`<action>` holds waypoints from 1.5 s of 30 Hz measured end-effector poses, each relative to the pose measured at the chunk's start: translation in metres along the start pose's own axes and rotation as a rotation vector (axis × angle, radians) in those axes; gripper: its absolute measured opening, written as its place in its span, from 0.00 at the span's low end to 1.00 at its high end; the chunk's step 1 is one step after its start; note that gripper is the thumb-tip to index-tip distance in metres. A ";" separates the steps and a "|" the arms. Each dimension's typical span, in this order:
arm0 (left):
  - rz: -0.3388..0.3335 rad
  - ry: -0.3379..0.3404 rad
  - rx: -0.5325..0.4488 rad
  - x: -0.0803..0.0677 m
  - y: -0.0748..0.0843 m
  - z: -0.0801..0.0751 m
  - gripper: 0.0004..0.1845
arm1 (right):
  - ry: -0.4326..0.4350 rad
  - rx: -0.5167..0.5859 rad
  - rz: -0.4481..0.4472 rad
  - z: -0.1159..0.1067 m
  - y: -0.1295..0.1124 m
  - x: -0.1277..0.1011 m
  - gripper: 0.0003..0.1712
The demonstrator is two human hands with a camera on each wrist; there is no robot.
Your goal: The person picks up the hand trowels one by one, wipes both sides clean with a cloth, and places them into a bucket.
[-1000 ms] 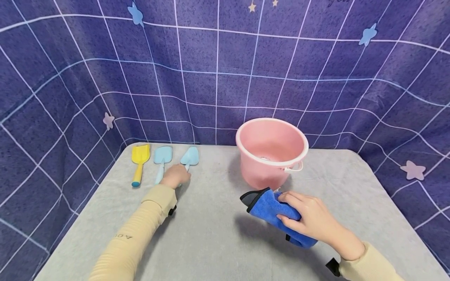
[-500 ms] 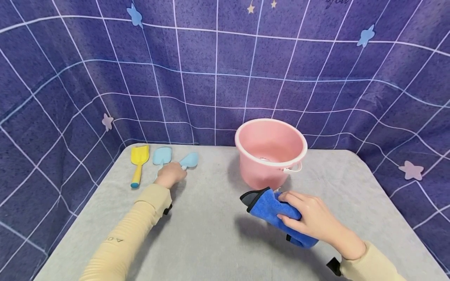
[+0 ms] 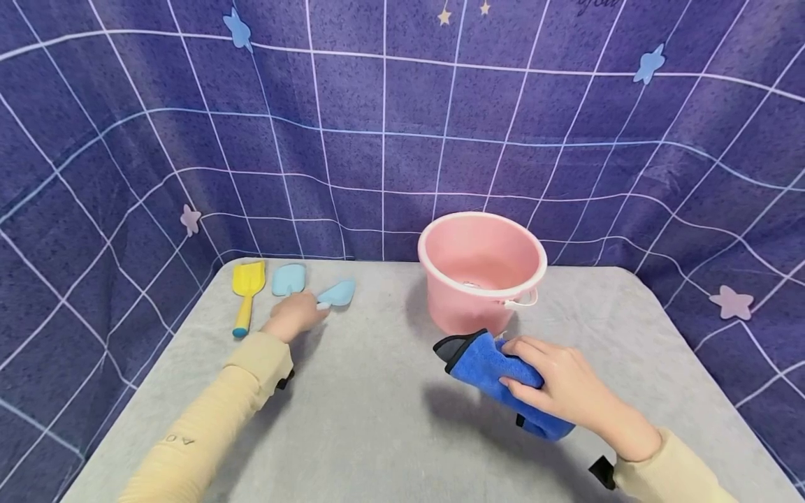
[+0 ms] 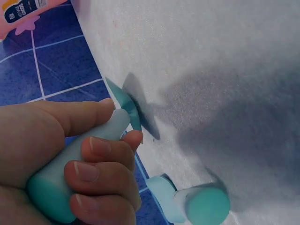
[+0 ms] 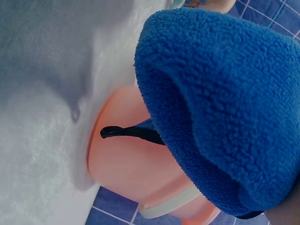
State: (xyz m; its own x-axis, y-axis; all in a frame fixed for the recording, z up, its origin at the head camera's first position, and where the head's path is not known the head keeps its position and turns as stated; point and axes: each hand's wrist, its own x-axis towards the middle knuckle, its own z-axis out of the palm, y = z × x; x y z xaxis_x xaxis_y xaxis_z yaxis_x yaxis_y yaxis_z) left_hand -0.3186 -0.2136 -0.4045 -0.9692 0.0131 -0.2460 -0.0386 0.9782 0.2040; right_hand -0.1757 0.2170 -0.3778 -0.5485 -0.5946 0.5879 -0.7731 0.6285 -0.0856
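My left hand (image 3: 292, 316) grips the handle (image 4: 70, 164) of a light blue toy trowel (image 3: 336, 294) at the far left of the table; its blade is turned sideways and lifted a little off the cloth. A second light blue trowel (image 3: 288, 279) and a yellow toy shovel (image 3: 247, 293) lie beside it. My right hand (image 3: 560, 388) holds a folded blue fleece cloth (image 3: 487, 363) above the table, just in front of a pink bucket (image 3: 481, 269). In the right wrist view the cloth (image 5: 220, 103) fills the frame with the bucket (image 5: 136, 164) behind.
The table (image 3: 377, 419) is covered in grey fabric. A purple grid-patterned backdrop (image 3: 390, 126) hangs around the back and both sides. The bucket has a white handle (image 3: 522, 302) on its near side.
My left hand has pulled the light blue trowel toward me and leftward, turning its blade sideways. The right hand with the blue cloth has shifted slightly right.
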 end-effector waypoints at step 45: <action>0.250 0.362 0.100 -0.122 0.035 -0.059 0.17 | 0.160 -0.118 0.064 -0.043 0.001 0.016 0.17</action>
State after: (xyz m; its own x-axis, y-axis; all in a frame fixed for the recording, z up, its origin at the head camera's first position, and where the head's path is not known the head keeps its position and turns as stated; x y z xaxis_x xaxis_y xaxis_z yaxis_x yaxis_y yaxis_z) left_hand -0.2161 -0.1935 -0.3113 -0.9692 0.1955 0.1497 0.2139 0.9697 0.1181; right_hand -0.1716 0.2300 -0.3345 -0.5303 -0.4701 0.7055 -0.6903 0.7226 -0.0373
